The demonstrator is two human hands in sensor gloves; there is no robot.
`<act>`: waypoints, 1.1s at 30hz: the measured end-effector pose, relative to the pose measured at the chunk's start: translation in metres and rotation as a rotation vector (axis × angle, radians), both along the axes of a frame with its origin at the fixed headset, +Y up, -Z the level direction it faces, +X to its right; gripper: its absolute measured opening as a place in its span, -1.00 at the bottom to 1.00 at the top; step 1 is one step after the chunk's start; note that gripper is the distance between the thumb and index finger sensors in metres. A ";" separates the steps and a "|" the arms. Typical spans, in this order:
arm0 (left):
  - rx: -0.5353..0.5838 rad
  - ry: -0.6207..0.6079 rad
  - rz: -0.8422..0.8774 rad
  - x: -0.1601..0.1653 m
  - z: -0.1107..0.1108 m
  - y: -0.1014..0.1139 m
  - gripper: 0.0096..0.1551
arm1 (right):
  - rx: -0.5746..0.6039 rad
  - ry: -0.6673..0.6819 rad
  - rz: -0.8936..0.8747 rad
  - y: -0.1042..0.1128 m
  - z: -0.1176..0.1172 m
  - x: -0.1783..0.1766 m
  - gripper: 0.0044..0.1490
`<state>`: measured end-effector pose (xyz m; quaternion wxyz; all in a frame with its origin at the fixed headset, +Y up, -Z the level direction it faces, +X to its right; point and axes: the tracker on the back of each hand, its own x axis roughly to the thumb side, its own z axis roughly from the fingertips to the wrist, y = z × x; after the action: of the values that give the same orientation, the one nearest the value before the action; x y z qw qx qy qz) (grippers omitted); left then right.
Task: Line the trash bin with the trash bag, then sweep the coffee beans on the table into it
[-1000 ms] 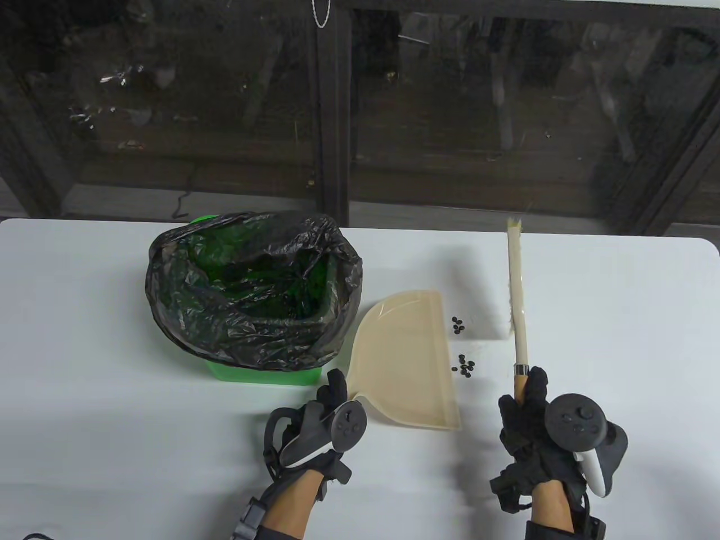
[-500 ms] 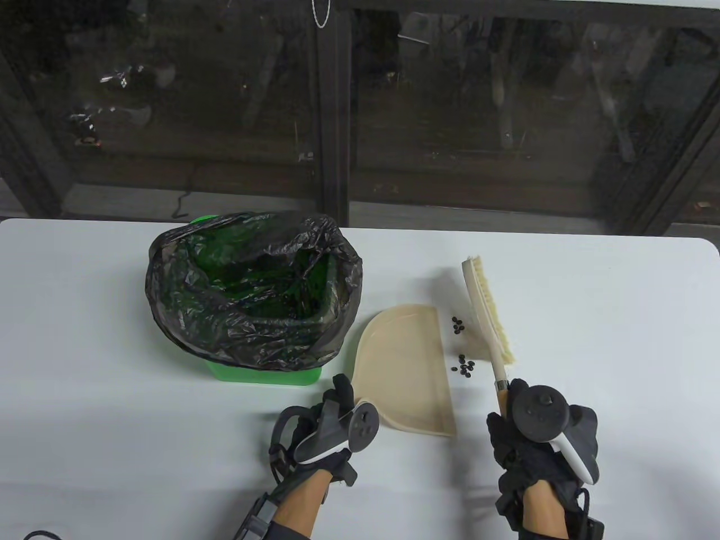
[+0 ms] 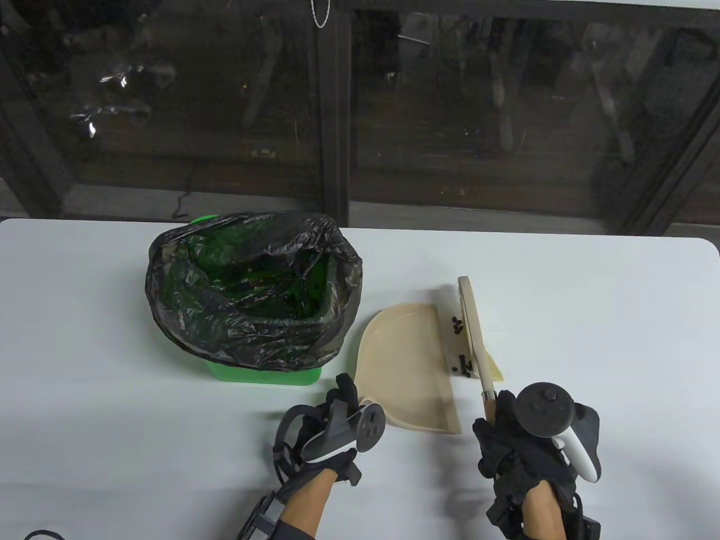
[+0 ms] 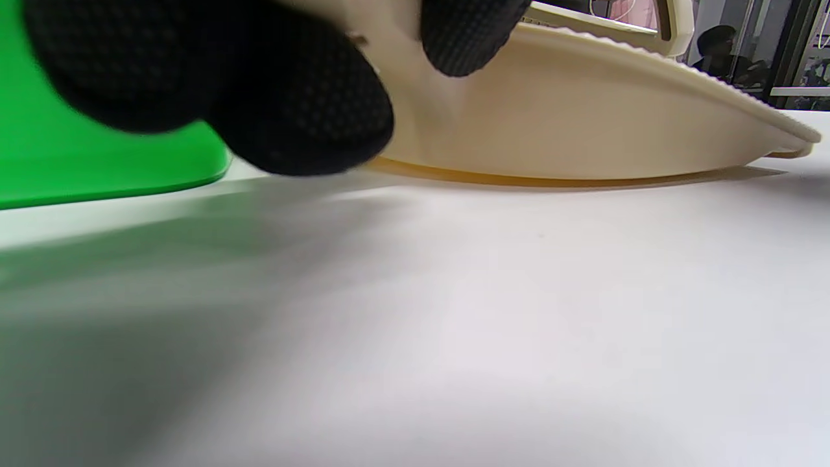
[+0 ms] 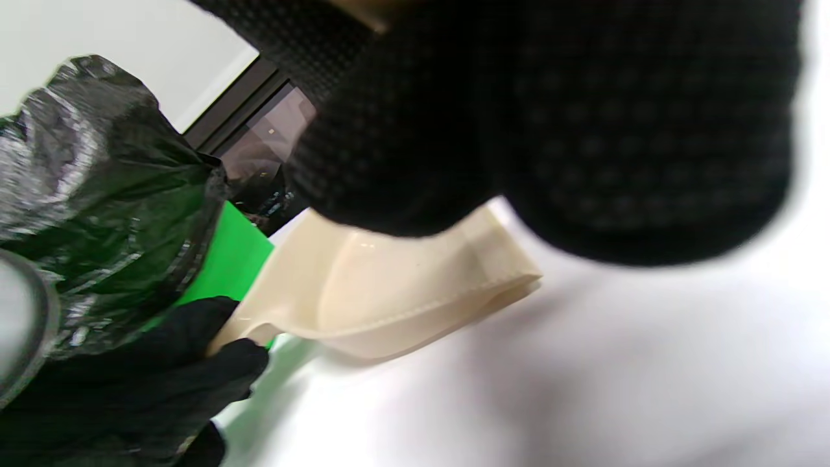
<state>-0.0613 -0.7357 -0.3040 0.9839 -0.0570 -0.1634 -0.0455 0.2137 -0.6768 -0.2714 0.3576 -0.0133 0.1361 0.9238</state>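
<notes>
Two gloved hands worked at a table [image 3: 112,394] where the bin [image 3: 259,374] already wore its bag [image 3: 247,332]. Left hand [image 3: 332,427] gripped the dustpan [image 3: 405,371] handle; right hand [image 3: 520,444], fingers curled round the brush [image 3: 472,332], pressed the beans [image 3: 464,365] toward the pan's lip, none yet aboard.

Table view looks down from above; both wrist views skim the bench [image 4: 519,311] low and close, sharing the dustpan [image 4: 583,123].
</notes>
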 end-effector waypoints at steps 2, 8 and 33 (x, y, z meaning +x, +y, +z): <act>-0.004 0.001 -0.001 0.001 0.000 0.000 -0.22 | -0.005 0.023 -0.058 0.001 0.001 0.000 -0.08; -0.007 0.004 0.000 0.001 0.000 0.000 -0.22 | -0.004 0.103 -0.303 0.000 0.002 0.000 -0.07; -0.030 0.021 0.030 -0.006 -0.001 -0.002 -0.22 | 0.336 -0.232 0.024 -0.012 -0.002 0.023 -0.08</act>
<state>-0.0676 -0.7374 -0.3049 0.9852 -0.0696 -0.1543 -0.0278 0.2370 -0.6892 -0.2733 0.3569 -0.0611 -0.0623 0.9300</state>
